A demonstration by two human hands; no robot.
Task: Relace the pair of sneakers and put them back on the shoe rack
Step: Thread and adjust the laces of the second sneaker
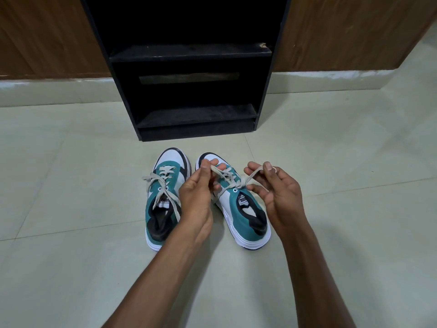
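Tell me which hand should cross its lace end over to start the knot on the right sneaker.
Probably right: the right hand pinches its lace end raised and clear, while the left hand sits low between both sneakers.

Pale tiled floor (71, 268) meets a white skirting (331, 75) (glossy) under brown wood-panelled walls (343, 31).

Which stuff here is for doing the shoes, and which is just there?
For the job:
- right sneaker, its lace pinched by the left hand and right hand
- left sneaker, laced, ends loose
- black rack, shelves bare

Just there:
- tiled floor
- wooden wall
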